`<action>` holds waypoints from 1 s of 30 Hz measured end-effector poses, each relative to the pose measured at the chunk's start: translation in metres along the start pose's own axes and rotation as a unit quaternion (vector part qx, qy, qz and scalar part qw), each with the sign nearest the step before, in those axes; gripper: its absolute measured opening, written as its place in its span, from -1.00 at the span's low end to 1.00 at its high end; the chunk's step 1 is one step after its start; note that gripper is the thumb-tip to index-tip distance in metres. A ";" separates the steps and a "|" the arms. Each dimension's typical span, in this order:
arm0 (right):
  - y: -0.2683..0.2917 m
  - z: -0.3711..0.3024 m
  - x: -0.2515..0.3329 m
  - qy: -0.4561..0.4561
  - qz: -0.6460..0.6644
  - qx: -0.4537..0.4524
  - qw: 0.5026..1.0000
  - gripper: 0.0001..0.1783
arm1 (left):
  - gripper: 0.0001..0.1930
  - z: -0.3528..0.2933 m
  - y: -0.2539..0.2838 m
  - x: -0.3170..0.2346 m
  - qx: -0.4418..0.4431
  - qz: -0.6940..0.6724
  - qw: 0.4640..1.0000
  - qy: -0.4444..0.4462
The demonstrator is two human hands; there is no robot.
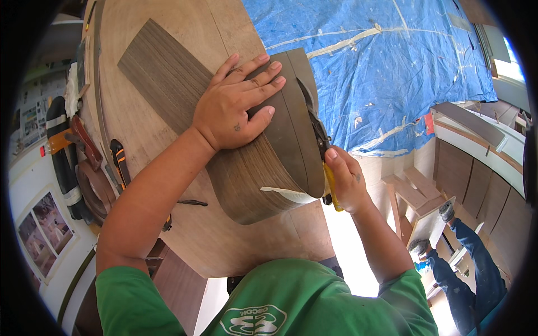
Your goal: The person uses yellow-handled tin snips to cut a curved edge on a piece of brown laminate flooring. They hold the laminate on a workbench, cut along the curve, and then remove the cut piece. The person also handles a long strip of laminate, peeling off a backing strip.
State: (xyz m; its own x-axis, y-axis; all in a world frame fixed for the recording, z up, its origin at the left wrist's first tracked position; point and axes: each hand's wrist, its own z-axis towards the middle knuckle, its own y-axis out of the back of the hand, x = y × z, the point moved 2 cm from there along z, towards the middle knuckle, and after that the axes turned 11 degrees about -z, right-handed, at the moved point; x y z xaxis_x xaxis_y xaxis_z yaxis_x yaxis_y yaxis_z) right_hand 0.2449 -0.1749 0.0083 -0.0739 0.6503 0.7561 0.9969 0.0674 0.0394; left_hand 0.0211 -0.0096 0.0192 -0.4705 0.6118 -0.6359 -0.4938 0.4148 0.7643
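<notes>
A long strip of brown wood-grain laminate (pixel 168 73) lies slantwise on the plywood work surface (pixel 302 229). Its near end curls up and over, showing a plain grey-brown back (pixel 291 131) with a thin line along it. My left hand (pixel 232 109) presses on the curl with its fingers spread flat. At the curled sheet's right edge, my right hand (pixel 348 176) is closed round the yellow handle of snips (pixel 331 180). Their dark jaws sit against that edge, where a narrow strip stands partly parted from the sheet. The palm hides part of the handles.
A black-and-orange utility knife (pixel 119 159) lies on the left, near a tool belt (pixel 70 151). Blue sheeting (pixel 381 84) covers the surface beyond. Wood offcuts (pixel 414 193) stand at right, near another person's jeans-clad legs (pixel 473 269).
</notes>
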 end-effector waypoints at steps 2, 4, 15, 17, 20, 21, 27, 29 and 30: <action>0.000 0.000 0.000 -0.007 0.015 0.007 1.000 -0.51 | -0.50 0.000 0.000 0.000 -0.004 0.003 1.000 0.000; 0.000 0.000 0.001 -0.009 0.028 0.010 1.000 -0.52 | -0.55 0.000 0.000 -0.001 -0.015 0.007 1.000 -0.001; 0.001 0.005 0.004 -0.002 0.003 0.003 1.000 -0.51 | -0.50 0.000 0.001 -0.001 -0.004 0.004 1.000 0.003; 0.001 0.005 0.003 0.001 -0.015 0.002 1.000 -0.51 | -0.50 0.000 0.001 -0.001 -0.004 0.005 1.000 0.003; 0.001 0.005 0.004 0.000 -0.016 -0.002 1.000 -0.51 | -0.56 0.000 0.000 0.000 -0.011 0.010 1.000 0.005; 0.000 0.005 0.004 -0.001 -0.011 -0.003 1.000 -0.51 | -0.56 0.000 0.000 0.000 -0.010 0.011 1.000 0.005; -0.002 0.009 0.009 0.003 0.009 -0.007 1.000 -0.51 | -0.56 0.000 0.000 -0.001 -0.011 0.008 1.000 0.007; -0.001 0.008 0.009 -0.004 0.017 0.003 1.000 -0.51 | -0.56 0.000 0.000 -0.001 -0.012 0.007 1.000 0.008; -0.001 0.008 0.008 -0.007 0.020 0.008 1.000 -0.51 | -0.56 0.000 0.000 -0.001 -0.012 0.007 1.000 0.007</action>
State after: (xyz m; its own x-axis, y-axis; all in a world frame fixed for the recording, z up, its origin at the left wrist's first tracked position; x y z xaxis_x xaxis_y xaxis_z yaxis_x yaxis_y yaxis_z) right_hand 0.2427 -0.1636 0.0095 -0.0334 0.6634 0.7475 0.9986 0.0521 -0.0016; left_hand 0.0213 -0.0103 0.0196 -0.4874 0.6076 -0.6271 -0.5049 0.3899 0.7701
